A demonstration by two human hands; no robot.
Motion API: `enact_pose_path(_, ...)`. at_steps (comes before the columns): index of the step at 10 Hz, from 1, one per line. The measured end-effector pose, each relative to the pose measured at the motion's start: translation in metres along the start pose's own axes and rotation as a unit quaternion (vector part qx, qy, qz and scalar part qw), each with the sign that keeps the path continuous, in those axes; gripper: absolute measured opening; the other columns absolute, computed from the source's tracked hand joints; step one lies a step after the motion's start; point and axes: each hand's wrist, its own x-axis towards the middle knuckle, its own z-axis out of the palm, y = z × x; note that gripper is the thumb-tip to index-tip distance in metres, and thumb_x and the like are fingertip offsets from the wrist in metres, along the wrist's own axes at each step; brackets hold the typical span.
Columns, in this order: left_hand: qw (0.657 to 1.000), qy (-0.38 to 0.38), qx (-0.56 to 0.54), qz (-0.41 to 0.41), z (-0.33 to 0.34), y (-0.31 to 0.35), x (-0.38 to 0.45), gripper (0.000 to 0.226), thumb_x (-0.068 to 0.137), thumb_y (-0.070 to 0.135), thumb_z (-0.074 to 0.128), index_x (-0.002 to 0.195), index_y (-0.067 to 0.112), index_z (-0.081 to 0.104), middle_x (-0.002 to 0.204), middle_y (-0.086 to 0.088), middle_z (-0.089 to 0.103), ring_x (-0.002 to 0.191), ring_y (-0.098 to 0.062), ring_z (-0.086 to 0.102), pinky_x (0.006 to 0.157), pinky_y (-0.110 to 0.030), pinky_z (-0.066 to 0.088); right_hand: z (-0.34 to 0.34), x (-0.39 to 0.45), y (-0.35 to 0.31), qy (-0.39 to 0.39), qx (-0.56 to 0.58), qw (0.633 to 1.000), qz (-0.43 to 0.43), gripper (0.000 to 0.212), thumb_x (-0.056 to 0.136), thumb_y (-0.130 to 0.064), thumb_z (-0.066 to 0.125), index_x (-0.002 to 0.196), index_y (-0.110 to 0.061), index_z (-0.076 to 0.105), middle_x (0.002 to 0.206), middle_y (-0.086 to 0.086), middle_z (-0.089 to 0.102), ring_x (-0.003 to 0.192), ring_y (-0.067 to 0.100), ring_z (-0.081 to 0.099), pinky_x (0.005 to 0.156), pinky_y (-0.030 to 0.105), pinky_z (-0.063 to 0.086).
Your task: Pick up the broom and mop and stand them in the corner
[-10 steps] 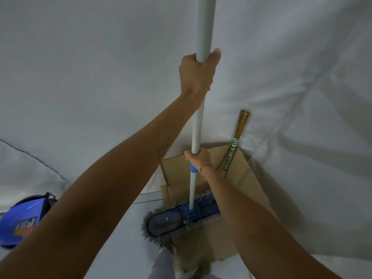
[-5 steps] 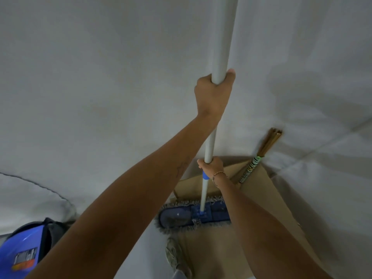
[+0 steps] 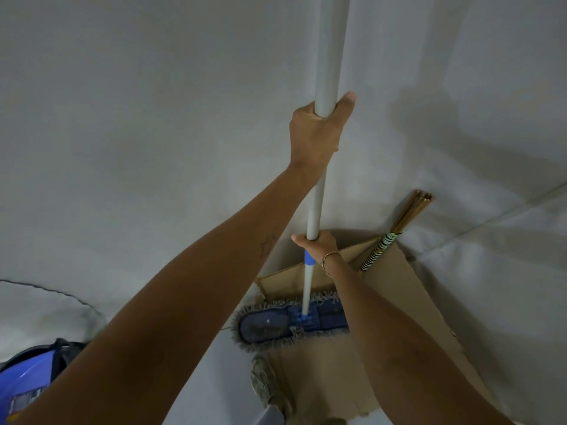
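I hold the mop upright by its long grey handle (image 3: 329,50). My left hand (image 3: 317,133) grips the handle high up. My right hand (image 3: 319,245) grips it lower, just above a blue collar. The flat blue mop head (image 3: 270,325) with its grey fringe rests on the floor, half on a sheet of cardboard (image 3: 395,302). The broom (image 3: 395,230), with a striped wrap and straw-coloured sticks, leans in the corner to the right of my right hand, touching the wall.
Grey walls meet at the corner behind the broom. A blue container (image 3: 24,381) sits at the lower left, with a thin cable (image 3: 61,294) on the wall above it. My shoe (image 3: 270,388) stands at the cardboard's near edge.
The mop has shifted right, toward the corner and the broom, staying upright. Both hands keep the same grips on the handle.
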Motion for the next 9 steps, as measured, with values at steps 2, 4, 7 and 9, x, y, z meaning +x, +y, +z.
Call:
enact_pose_path(2,1.000,-0.019,0.006,-0.009,-0.003,0.003,-0.005,0.036,0.083,0.033,0.071,0.063,0.009,0.053,0.046,0.002,0.044,0.037,-0.009,0.043,0.046,-0.022,0.047,-0.003,-0.010,-0.001,0.015,0.001,1.000,-0.020,0.031,0.076,-0.022,0.075,0.098,-0.001,0.069,0.089,0.007,0.064,0.084,0.020,0.059,0.079,0.032,0.051)
enact_pose_path(4,0.998,-0.051,0.036,-0.026,-0.007,0.003,-0.007,0.041,0.080,0.040,0.072,0.054,0.017,0.050,0.042,0.007,0.048,0.039,-0.007,0.050,0.052,-0.021,0.051,-0.002,-0.020,-0.005,0.036,0.015,0.999,-0.038,0.025,0.075,-0.013,0.076,0.096,-0.001,0.069,0.090,0.008,0.065,0.088,0.022,0.060,0.091,0.039,0.054)
enact_pose_path(7,0.994,-0.087,0.072,-0.008,-0.027,0.021,-0.029,0.046,0.070,0.050,0.077,0.096,0.014,0.065,0.087,0.006,0.066,0.083,-0.010,0.063,0.077,-0.025,0.053,-0.021,-0.067,-0.016,0.072,-0.011,0.993,-0.088,0.045,0.073,-0.013,0.076,0.114,-0.005,0.060,0.117,0.013,0.065,0.102,0.028,0.062,0.087,0.036,0.054)
enact_pose_path(9,0.993,-0.020,0.119,0.012,-0.059,0.028,-0.073,0.057,0.077,0.052,0.071,0.120,0.019,0.055,0.119,0.006,0.058,0.106,-0.011,0.058,0.079,-0.016,0.042,-0.027,-0.110,-0.009,0.107,0.032,0.986,-0.124,0.060,0.076,-0.010,0.070,0.132,-0.010,0.047,0.137,0.008,0.051,0.119,0.025,0.053,0.086,0.024,0.041)
